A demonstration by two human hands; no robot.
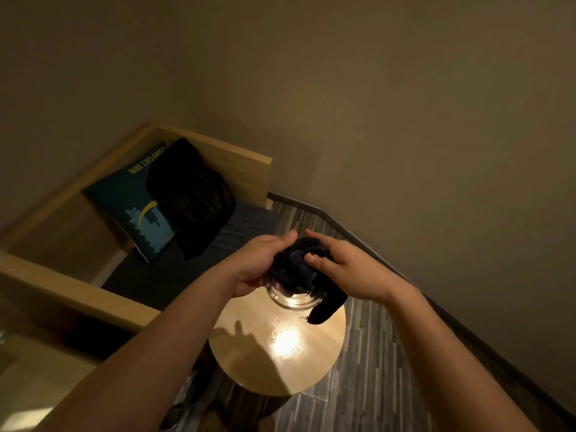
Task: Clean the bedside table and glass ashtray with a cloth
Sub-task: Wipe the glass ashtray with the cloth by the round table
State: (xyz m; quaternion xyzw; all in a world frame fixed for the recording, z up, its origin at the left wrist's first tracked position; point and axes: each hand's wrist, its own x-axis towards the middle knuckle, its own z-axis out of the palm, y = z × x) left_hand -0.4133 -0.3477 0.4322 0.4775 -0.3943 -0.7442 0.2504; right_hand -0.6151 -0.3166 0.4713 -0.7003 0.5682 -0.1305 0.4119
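Observation:
A clear glass ashtray (288,298) is lifted above the far edge of the round wooden bedside table (274,357). My left hand (260,263) grips the ashtray from its left side. A dark cloth (294,266) is bunched inside the ashtray, and one end of it hangs down on the right over the table. My right hand (339,266) presses the cloth into the ashtray with thumb and fingers. Most of the ashtray's inside is hidden by the cloth.
A wooden-framed bench (78,288) with a dark seat stands to the left, bearing a blue printed cushion (131,207) and a black bag (190,198). Grey plank flooring (374,369) surrounds the table. A wall with a dark skirting runs along the right.

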